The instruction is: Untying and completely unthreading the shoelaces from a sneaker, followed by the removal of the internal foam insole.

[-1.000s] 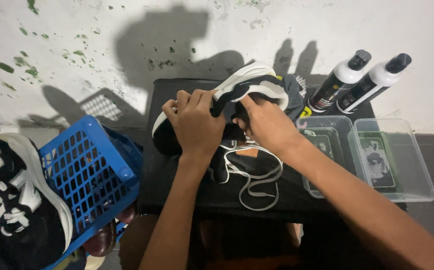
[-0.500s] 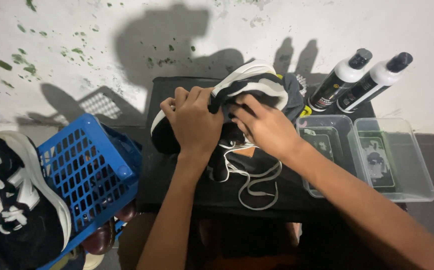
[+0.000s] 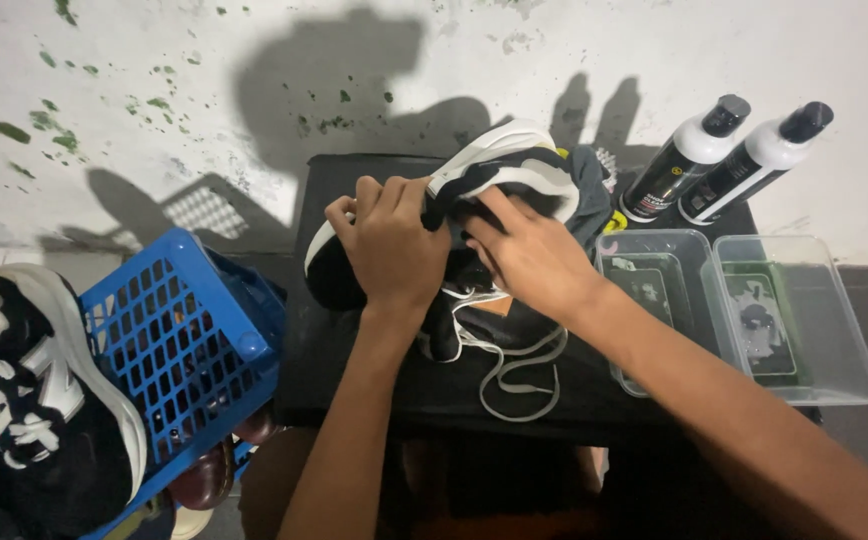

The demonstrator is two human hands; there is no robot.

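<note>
Looked like the unlacing step: the left hand was clamped on the black-and-white sneaker sitting on the black table while the right hand dug into its tongue, loose white laces dangling, so next probably needs steady pulling.

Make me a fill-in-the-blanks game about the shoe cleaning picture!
1. Both hands, the left hand and the right hand, rest on a black and white ____.
2. The basket on the left is coloured ____.
3. Behind the clear tubs stand ____ bottles with black caps.
4. The loose laces are ____.

Missing words: shoe; blue; two; white
</note>
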